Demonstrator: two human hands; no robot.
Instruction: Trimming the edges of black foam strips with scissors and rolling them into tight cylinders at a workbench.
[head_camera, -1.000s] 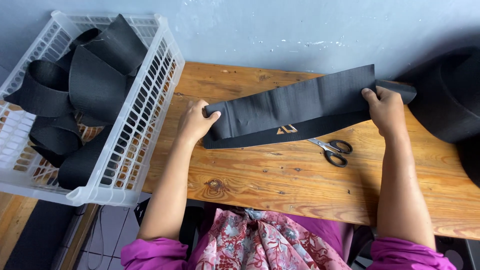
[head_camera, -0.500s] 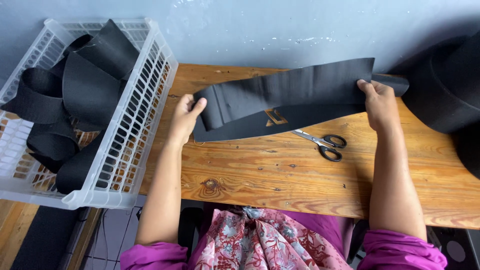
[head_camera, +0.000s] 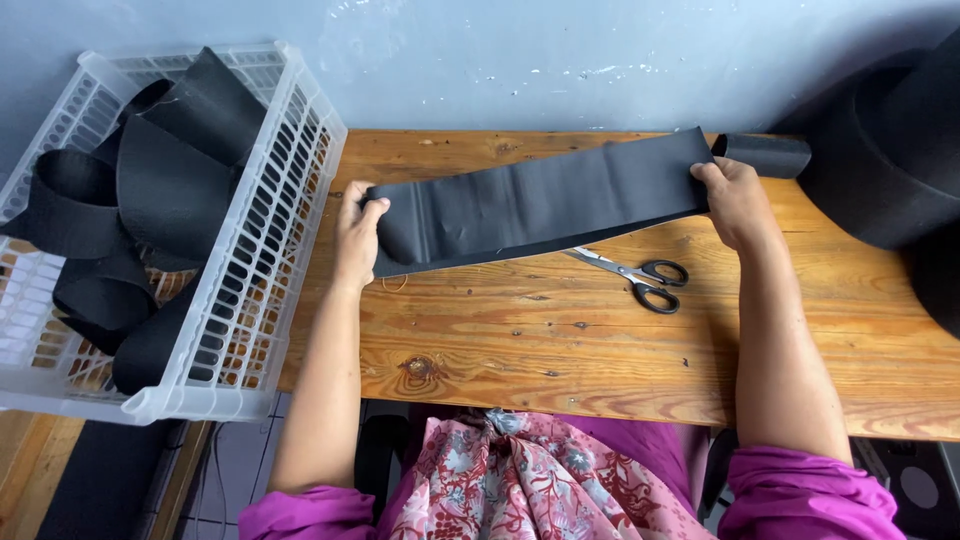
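1. Black elastic band (head_camera: 545, 205), wide and folded double, was stretched flat just above the wooden table (head_camera: 560, 350), its long axis running left to right and rising slightly toward the right.
2. Left hand (head_camera: 357, 235) was clamped on the band's folded left end, fingers curled over the top edge, thumb underneath as far as could be seen.
3. Right hand (head_camera: 738, 200) gripped the right end, knuckles up; past it the band ran on toward the big black roll (head_camera: 880, 170) at the table's far right corner.
4. Both hands were well apart, one at each end, so neither was nearer the band's middle; both forearms reached straight forward from the purple sleeves (head_camera: 810, 495).
5. Scissors (head_camera: 635, 275) lay on the table just beneath the band's right half, handles toward the right hand, which was the nearer one.
6. A white plastic basket (head_camera: 275, 290) stood left of the table, close by the left hand, holding cut black loops (head_camera: 160, 185).
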